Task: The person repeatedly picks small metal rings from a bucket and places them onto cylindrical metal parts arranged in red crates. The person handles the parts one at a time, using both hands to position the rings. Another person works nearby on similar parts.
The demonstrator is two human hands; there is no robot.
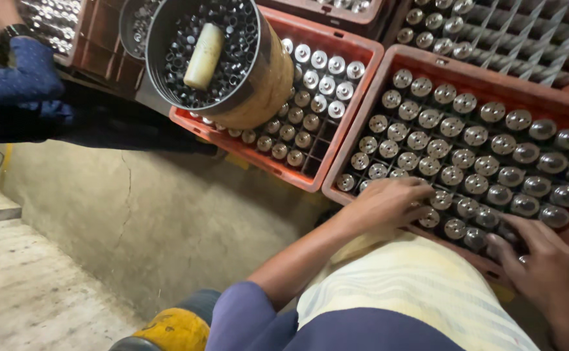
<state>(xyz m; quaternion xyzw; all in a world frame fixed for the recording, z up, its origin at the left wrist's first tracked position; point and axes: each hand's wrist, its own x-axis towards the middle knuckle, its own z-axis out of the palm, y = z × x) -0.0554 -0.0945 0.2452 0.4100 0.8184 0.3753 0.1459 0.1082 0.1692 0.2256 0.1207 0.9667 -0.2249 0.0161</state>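
Observation:
An orange plastic crate (362,140) sits in front of me, its divided cells filled with several shiny round metal parts (473,162). My left hand (388,203) lies flat over the parts near the crate's front left corner, fingers spread and touching their tops. My right hand (547,266) rests at the front right edge of the same crate, fingers curled over the nearest parts. Whether either hand grips one part I cannot tell. A pale striped cloth (414,286) lies across my lap under both forearms.
A second orange crate (314,175) of metal parts stands to the left, with a round bucket (265,84) of small dark rings and a cream cylinder (203,55) on it. Another person's blue sleeve (18,78) shows at top left. Below lie a concrete floor and a step (31,286).

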